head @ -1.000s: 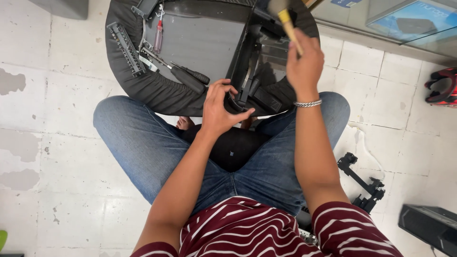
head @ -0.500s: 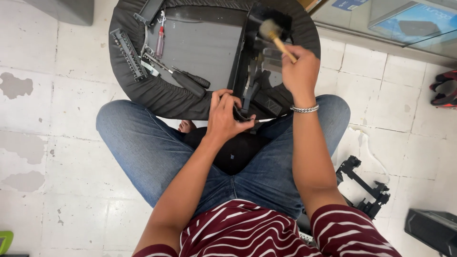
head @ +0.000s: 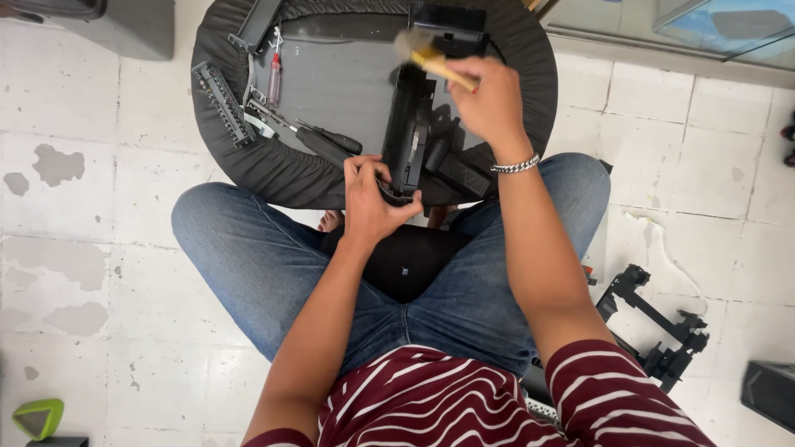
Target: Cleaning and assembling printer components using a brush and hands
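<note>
Head view: nearest to us we see the maroon-and-white striped shirt (head: 464,406) and the blue denim jeans (head: 273,265) of the seated person, knees spread on either side of a dark seat.

Beyond the lap, our left hand (head: 374,199) curls its fingers around the near end of the black plastic device housing (head: 411,136), thumb on one side, fingers on the other, so it grips that end where it hangs over the near rim of the worktop. The housing stands on its long edge and runs away from us across the grey sheet in the middle of the worktop.

Our right hand (head: 490,103), with a silver chain bracelet (head: 515,165) at the wrist, is closed around the pale wooden handle of a small brush (head: 431,56). Its blurred bristle tip sits over the far end of the housing; we cannot tell whether it touches.

The round worktop (head: 530,74) is draped in black cloth. Left of the housing lie a black-handled screwdriver (head: 319,136), a red-handled screwdriver (head: 274,74), and, nearer the left rim, a long black bit holder (head: 222,103).

To the right, on the white tiled floor (head: 83,207), lies a black plastic frame part (head: 662,327), well apart from the worktop.
</note>
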